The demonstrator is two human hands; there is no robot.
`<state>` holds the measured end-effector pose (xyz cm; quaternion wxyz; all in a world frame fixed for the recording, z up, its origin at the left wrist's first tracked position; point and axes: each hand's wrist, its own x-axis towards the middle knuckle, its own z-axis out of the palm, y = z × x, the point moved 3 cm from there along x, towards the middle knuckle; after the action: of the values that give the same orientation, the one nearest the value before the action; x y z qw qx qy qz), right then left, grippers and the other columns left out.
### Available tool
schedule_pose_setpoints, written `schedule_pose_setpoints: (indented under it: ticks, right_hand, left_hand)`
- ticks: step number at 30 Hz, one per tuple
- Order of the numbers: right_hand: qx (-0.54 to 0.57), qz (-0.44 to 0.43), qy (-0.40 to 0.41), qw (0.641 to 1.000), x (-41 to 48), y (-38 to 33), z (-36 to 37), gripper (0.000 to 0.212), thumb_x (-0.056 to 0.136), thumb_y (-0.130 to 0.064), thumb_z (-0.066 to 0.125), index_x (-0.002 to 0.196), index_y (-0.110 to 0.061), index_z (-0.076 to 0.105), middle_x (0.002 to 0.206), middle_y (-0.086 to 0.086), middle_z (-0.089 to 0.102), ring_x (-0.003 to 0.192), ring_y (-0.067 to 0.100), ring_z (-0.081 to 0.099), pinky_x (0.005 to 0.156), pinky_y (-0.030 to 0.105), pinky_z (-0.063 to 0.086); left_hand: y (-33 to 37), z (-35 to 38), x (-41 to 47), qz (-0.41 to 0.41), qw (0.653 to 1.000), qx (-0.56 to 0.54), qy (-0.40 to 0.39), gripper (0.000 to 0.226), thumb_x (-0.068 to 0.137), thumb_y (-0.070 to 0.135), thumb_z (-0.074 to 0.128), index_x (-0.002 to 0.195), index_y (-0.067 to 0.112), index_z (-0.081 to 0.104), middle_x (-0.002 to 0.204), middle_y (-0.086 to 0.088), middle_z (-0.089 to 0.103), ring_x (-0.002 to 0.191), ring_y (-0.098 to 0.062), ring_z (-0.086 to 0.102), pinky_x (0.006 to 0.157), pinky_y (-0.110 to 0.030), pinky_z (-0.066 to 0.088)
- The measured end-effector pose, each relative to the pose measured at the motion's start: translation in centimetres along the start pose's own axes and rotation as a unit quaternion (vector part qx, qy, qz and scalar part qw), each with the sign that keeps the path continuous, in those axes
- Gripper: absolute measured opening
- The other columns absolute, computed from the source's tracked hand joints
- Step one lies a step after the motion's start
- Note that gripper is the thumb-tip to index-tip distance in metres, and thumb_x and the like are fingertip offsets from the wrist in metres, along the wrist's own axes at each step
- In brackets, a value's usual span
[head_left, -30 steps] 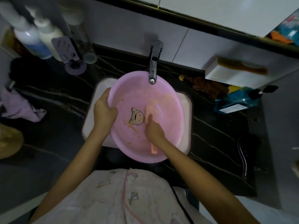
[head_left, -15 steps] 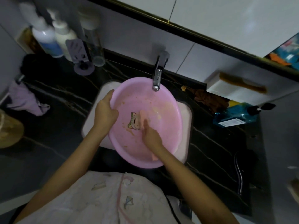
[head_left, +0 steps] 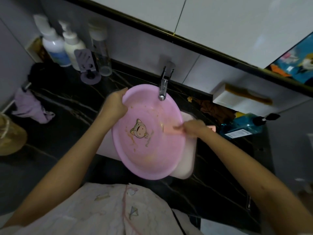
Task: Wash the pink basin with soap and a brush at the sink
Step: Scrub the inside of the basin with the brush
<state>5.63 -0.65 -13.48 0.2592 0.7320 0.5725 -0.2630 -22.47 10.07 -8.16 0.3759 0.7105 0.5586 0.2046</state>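
While left hand [head_left: 116, 106] grips basin [head_left: 149, 150], right hand [head_left: 193, 128] holds brush [head_left: 171, 130] (faucet [head_left: 163, 89] overhangs rim).

My black veined countertop [head_left: 71, 106] held a white sink [head_left: 188, 160], two pump bottles [head_left: 64, 46], a lilac cloth [head_left: 31, 107] and a blue bottle [head_left: 243, 127] lying flat.

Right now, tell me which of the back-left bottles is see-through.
The clear bottle, rightmost of the three and nearest the tap. The two bottles left of it are opaque white.
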Motion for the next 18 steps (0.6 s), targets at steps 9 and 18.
schedule_pose_setpoints:
  ticks: [9,18]
  right_hand:
    - [-0.079,-0.03,-0.145,0.986,-0.2,0.3,-3.3,0.044,0.098,-0.049,0.033,0.128,-0.024,0.054,0.099,0.003,0.056,0.077,0.016,0.05,0.062,0.024,0.037]
    - [-0.041,-0.017,-0.205,0.978,-0.5,0.7,-2.9,0.039,0.098,-0.034,0.044,0.136,-0.025,0.049,0.094,0.006,0.055,0.065,0.013,0.045,0.057,0.022,0.035]
  left_hand:
    - [0.5,-0.2,-0.1,-0.025,0.999,0.012,-0.025,0.073,0.078,-0.012,0.056,0.143,0.016,0.039,0.144,-0.01,0.044,0.127,-0.032,0.045,0.101,-0.045,0.043]
    - [0.7,-0.6,-0.7,-0.025,0.999,0.02,-0.019,0.074,0.078,-0.013,0.055,0.144,0.015,0.037,0.145,-0.011,0.042,0.129,-0.032,0.043,0.101,-0.041,0.041]
